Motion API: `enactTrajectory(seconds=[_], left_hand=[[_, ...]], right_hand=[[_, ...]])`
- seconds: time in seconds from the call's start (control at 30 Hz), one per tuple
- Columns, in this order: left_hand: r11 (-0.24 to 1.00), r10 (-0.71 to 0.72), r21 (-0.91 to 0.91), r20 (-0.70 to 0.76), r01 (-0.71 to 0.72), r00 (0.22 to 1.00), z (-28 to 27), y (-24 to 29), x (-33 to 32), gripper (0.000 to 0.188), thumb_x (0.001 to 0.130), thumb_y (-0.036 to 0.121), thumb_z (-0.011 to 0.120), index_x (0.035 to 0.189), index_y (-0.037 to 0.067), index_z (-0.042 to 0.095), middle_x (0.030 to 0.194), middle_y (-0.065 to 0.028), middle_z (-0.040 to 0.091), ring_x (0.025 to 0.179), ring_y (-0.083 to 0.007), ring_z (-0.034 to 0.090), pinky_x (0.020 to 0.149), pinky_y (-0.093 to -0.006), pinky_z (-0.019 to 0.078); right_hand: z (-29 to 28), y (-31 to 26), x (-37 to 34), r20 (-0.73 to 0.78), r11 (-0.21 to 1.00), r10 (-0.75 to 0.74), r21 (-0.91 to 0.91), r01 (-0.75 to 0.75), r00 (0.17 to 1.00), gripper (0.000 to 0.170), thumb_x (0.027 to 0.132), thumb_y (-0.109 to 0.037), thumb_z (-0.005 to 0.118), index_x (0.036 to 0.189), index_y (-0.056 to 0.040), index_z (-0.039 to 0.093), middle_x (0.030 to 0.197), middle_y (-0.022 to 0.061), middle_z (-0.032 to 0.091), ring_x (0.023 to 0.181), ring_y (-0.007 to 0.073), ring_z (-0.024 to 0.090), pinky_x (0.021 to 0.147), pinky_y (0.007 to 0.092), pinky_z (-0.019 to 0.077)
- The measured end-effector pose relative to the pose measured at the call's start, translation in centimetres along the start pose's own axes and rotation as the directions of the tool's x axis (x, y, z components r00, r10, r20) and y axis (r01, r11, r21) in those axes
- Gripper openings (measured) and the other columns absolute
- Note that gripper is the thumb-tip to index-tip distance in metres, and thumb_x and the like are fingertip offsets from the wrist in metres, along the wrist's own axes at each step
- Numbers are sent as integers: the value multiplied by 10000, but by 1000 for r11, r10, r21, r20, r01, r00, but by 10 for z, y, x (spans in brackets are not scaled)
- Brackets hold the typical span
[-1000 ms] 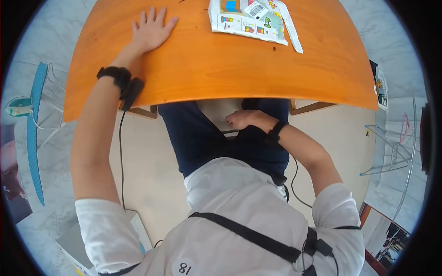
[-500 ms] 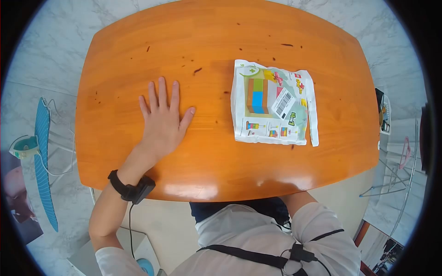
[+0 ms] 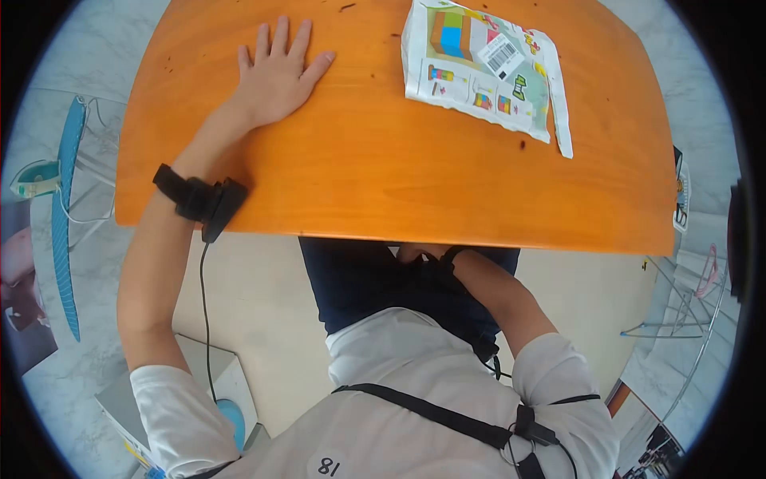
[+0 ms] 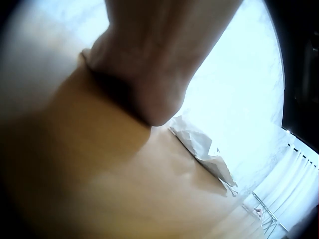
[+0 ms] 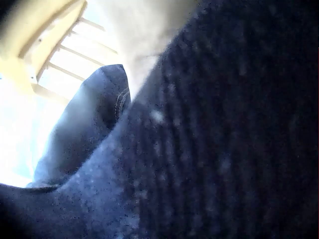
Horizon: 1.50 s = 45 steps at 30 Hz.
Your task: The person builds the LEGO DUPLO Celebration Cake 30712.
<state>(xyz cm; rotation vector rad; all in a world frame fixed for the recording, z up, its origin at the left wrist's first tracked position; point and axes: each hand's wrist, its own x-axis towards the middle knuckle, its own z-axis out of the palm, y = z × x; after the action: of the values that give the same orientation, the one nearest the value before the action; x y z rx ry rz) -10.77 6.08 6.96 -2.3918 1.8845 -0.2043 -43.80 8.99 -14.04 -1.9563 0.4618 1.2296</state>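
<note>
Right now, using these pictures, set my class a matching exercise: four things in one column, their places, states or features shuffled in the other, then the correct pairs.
Column one
1. left hand
2. right hand
3. printed packet
4. ironing board

Column two
A. bears a barcode label
B. near the lap, partly hidden
C. blue, left of the table
D. palm down on the orange table

Pairs: 1-D, 2-B, 3-A, 4-C

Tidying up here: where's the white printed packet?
In the head view, the white printed packet lies on the orange wooden table, right of the spread left hand.
</note>
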Motion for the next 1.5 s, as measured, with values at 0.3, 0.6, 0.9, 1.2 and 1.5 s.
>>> enactTrajectory(seconds=[0.3,0.6,0.9,1.2,1.5], left_hand=[[995,7,-96,-42,-11,999,-10,8,-11,736,1074,531,366,1639,87,206,1695,-249,123,1567,-456,67,1224,-644,73],[1000,-23,-18,28,24,999,3,-3,4,734,1065,594,294,1656,175,177,1714,-196,103,1575,-438,52,1223,-654,63],[995,-46,-78,92,54,995,1,-9,19,852,1009,722,231,1661,181,145,1725,-175,56,1579,-429,19,1234,-648,39],[978,-89,-176,143,114,986,-16,0,10,831,1030,670,307,1655,144,151,1718,-192,73,1579,-423,34,1240,-619,67],[508,282,-860,109,-52,953,-110,46,15,673,944,407,716,1488,84,489,1644,-211,282,1529,-423,239,1207,-475,304]], right_hand=[[-36,4,-86,-172,994,-58,-99,41,983,487,1008,-465,561,1326,-102,631,1222,101,691,1086,296,649,939,443,522],[-63,-8,-118,-707,781,-317,-573,-250,632,523,1015,-501,558,1357,-109,609,1231,111,683,1113,315,646,963,455,518],[-3,-36,-270,-536,840,-525,-205,502,661,470,1009,-386,627,1324,-37,604,1247,182,657,1152,360,628,941,442,527],[-96,13,-351,-991,881,-131,-98,462,40,228,970,-142,694,1131,18,669,981,114,721,878,211,689,787,347,553],[-205,69,-307,-913,892,71,239,384,402,218,974,-124,647,1106,49,651,872,114,693,807,220,664,746,351,540]])
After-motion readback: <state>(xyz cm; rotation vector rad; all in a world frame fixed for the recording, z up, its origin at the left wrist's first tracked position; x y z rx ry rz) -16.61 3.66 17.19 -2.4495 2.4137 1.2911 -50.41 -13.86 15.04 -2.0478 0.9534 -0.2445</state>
